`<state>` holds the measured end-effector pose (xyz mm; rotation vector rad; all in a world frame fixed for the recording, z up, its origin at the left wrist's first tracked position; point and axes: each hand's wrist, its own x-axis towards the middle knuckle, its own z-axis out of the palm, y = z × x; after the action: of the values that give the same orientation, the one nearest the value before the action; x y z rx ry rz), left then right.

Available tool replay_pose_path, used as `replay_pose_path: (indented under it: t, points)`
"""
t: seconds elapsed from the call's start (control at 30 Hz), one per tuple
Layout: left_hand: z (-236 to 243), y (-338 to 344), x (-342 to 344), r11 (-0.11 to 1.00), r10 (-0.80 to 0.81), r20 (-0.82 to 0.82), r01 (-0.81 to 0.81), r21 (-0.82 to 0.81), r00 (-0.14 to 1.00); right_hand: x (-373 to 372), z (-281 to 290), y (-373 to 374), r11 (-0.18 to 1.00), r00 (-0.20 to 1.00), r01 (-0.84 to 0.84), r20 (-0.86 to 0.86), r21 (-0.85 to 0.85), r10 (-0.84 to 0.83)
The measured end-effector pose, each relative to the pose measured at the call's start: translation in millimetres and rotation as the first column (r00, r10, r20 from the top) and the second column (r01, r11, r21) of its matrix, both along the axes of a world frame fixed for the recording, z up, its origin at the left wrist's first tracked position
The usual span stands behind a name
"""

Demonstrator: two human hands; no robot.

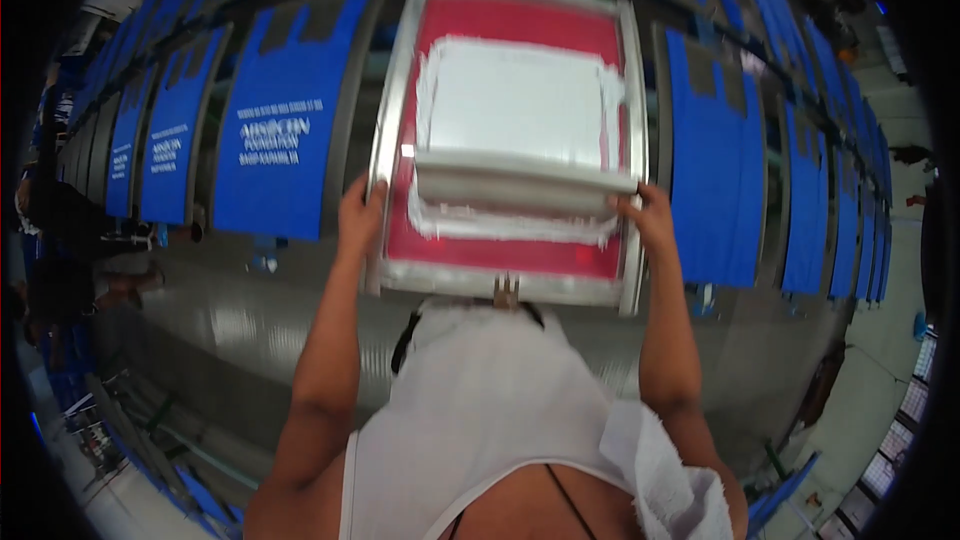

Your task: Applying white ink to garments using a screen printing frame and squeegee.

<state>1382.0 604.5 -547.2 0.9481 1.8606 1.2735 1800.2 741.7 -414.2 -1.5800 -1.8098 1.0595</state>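
Note:
A silver screen-printing frame (392,130) lies in front of me, with red mesh (520,18) inside it. White ink (520,100) covers a broad rectangle of the mesh and smears at its edges. Across the lower half rests a long grey squeegee (510,186). My left hand (362,218) is closed on the frame's left rail, its fingers partly hidden. At the squeegee's right end, beside the right rail, my right hand (648,216) has its fingers wrapped round the squeegee. A metal clip (506,290) sits at the middle of the frame's near edge.
Blue fabric pieces with white print (275,130) lie on boards in a row to the left. More blue pieces (715,160) line the right. A white towel (665,475) hangs over my right shoulder. Another person's arm (130,285) shows at far left.

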Motion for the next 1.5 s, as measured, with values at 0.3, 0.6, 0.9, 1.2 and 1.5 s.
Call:
replay_pose_path:
  t: [0.3,0.6,0.9,1.2,1.5]
  points:
    - [-13.1,9.1,5.7,0.998,0.056,0.195,-0.050,-0.033,0.979,-10.5,-1.0,-3.8,0.990,0.983,-0.006,-0.183,-0.139,-0.020]
    - [-24.3,9.3,4.9,0.999,0.022,0.131,-0.016,-0.042,0.991,-4.6,-11.3,-2.8,0.992,0.989,-0.014,-0.148,-0.124,-0.005]
    - [112.3,-10.0,38.8,0.917,-0.202,-0.464,0.333,0.219,0.862,-36.8,33.1,-79.3,0.824,0.555,-0.546,0.803,0.152,0.219]
    - [132.6,100.3,28.5,0.799,-0.387,-0.767,0.601,-0.001,0.512,-71.1,54.1,20.3,0.886,0.626,-0.452,0.744,0.101,0.234]
    - [40.1,127.1,44.6,0.857,-0.307,-0.824,0.514,-0.021,0.477,-79.2,-23.0,65.5,0.734,0.498,-0.620,0.862,0.277,0.096]
